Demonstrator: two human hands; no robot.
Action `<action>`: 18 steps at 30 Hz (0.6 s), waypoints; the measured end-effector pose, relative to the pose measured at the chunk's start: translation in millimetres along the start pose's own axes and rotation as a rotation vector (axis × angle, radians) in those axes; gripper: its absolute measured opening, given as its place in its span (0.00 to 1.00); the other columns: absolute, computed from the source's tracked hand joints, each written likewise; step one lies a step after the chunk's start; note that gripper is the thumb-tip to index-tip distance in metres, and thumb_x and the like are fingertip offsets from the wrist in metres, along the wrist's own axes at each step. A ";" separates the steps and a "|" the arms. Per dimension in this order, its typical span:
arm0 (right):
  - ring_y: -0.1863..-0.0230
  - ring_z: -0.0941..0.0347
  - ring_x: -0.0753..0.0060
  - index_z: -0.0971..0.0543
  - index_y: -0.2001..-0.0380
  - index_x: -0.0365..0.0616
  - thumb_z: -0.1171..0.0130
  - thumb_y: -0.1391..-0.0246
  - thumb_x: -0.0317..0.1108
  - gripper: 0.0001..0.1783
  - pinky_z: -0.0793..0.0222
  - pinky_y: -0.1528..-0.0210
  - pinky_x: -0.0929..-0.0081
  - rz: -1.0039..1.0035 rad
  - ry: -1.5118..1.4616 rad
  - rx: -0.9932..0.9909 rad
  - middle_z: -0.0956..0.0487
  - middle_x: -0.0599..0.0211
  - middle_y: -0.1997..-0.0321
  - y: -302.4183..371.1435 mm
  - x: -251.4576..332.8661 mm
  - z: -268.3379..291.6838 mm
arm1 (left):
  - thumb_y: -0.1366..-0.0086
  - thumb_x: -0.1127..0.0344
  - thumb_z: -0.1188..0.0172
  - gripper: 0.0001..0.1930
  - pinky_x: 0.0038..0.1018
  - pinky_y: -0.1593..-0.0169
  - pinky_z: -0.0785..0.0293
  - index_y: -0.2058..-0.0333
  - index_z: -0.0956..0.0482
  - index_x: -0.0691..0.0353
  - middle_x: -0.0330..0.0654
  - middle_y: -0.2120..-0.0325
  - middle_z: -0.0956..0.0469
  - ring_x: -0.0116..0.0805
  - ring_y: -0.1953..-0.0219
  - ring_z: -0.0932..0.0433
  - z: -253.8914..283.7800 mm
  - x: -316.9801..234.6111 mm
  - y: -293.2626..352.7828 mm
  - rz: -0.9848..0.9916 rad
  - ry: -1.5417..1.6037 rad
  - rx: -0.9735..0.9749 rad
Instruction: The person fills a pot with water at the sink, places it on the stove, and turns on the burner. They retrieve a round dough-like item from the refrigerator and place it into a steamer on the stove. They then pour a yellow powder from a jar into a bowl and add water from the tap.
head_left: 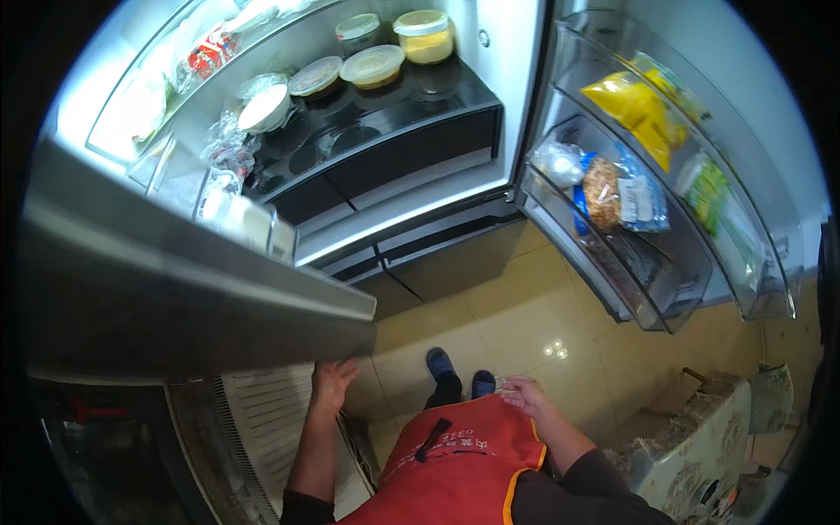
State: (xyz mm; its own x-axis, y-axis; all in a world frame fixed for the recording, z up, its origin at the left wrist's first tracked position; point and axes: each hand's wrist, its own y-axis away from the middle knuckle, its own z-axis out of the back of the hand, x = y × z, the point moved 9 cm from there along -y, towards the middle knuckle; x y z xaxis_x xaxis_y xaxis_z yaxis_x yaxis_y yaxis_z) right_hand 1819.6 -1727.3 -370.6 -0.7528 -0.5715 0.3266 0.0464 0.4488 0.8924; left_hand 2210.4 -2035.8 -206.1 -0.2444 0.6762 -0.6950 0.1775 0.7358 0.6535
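Observation:
My left hand (334, 383) is by the lower edge of the left refrigerator door (201, 280), fingers apart and nothing seen in it. Whether its fingertips touch the door I cannot tell. My right hand (525, 396) is beside the hem of my red apron (455, 455), its fingers drawn together. A thin pale thing shows at its fingertips, too small to name. Ahead, the refrigerator stands open. On its black shelf (385, 114) are lidded round containers (374, 66), a tub of yellow food (423, 37) and a white bowl (265, 109).
The right refrigerator door (612, 114) is swung wide, with a yellow bag (634, 105) and other packages in its clear bins. A cloth-covered piece of furniture (691, 446) stands at right. A ribbed white panel (271, 429) lies at left. Below is the tiled floor (560, 297).

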 end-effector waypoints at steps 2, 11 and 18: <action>0.61 0.22 0.57 0.31 0.44 0.42 0.46 0.36 0.40 0.21 0.21 0.61 0.66 0.063 -0.038 -0.053 0.24 0.54 0.51 18.9 13.9 34.2 | 0.28 0.44 0.50 0.32 0.46 0.42 0.29 0.38 0.38 0.64 0.48 0.42 0.33 0.49 0.39 0.31 -46.5 -43.1 -11.1 -0.113 -0.257 -0.007; 0.61 0.22 0.61 0.32 0.44 0.41 0.47 0.36 0.38 0.21 0.23 0.59 0.69 0.256 0.137 -0.095 0.23 0.56 0.51 50.7 79.7 53.0 | 0.30 0.56 0.45 0.16 0.30 0.54 0.26 0.53 0.30 0.61 0.43 0.58 0.27 0.36 0.58 0.25 -164.1 -183.8 -56.0 -0.619 -0.771 -0.200; 0.63 0.22 0.68 0.30 0.43 0.40 0.47 0.35 0.36 0.20 0.23 0.61 0.73 0.101 0.271 -0.025 0.21 0.60 0.54 10.5 19.9 -17.2 | 0.36 0.65 0.40 0.13 0.39 0.49 0.28 0.56 0.27 0.65 0.51 0.54 0.25 0.48 0.52 0.24 -143.7 -117.6 -93.0 -0.807 -1.094 -0.174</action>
State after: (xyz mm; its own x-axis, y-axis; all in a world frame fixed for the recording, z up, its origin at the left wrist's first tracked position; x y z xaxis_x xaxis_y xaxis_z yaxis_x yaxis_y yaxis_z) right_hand 1816.4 -1745.7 -349.4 -0.5413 -0.6890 0.4820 0.1311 0.4971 0.8577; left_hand 2085.7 -2189.0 -142.1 0.6628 -0.1906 -0.7241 0.2050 0.9763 -0.0693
